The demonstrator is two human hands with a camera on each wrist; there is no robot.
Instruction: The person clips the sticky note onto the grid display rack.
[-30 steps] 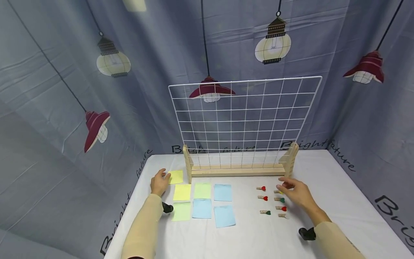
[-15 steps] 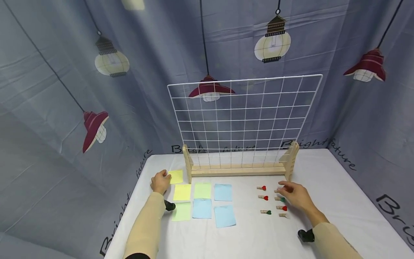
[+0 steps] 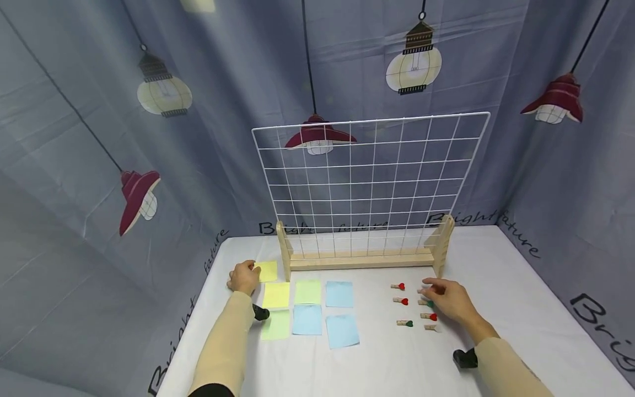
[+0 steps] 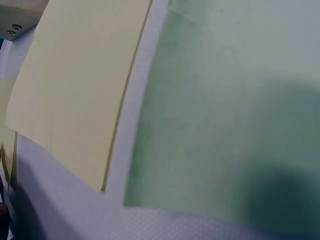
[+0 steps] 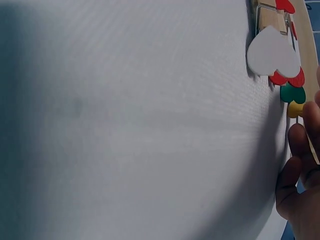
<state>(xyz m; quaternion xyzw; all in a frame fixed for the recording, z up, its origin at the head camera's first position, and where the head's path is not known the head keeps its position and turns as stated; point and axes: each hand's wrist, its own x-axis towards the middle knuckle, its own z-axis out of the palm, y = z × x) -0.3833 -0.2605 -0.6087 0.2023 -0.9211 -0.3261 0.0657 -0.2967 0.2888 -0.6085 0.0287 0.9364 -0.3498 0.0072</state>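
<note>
At the far left of the table, my left hand [image 3: 243, 277] pinches the left edge of a yellow sticky note [image 3: 268, 271]. In the left wrist view that note [image 4: 8, 107] shows only at the left border, with a sliver of fingertips by its bent corner. Across the table, my right hand [image 3: 448, 298] has its thumb and fingertips around a small wooden clothespin [image 3: 420, 290], mostly hidden in the head view. Its yellow heart [image 5: 294, 109] shows at the fingertips in the right wrist view. A green-heart clothespin [image 3: 425, 303] lies just below these fingers.
More sticky notes lie in rows: yellow [image 3: 275, 295], green [image 3: 307, 292] and blue [image 3: 339, 294]. Several heart clothespins, such as a red one [image 3: 401, 301], lie left of and below my right hand. A white wire grid [image 3: 372, 165] stands behind on a wooden base [image 3: 362, 261].
My right hand has lowered slightly and its fingers have closed in over the yellow-heart clothespin, covering the heart. The left hand stays at the note's edge. The head view has shifted slightly.
</note>
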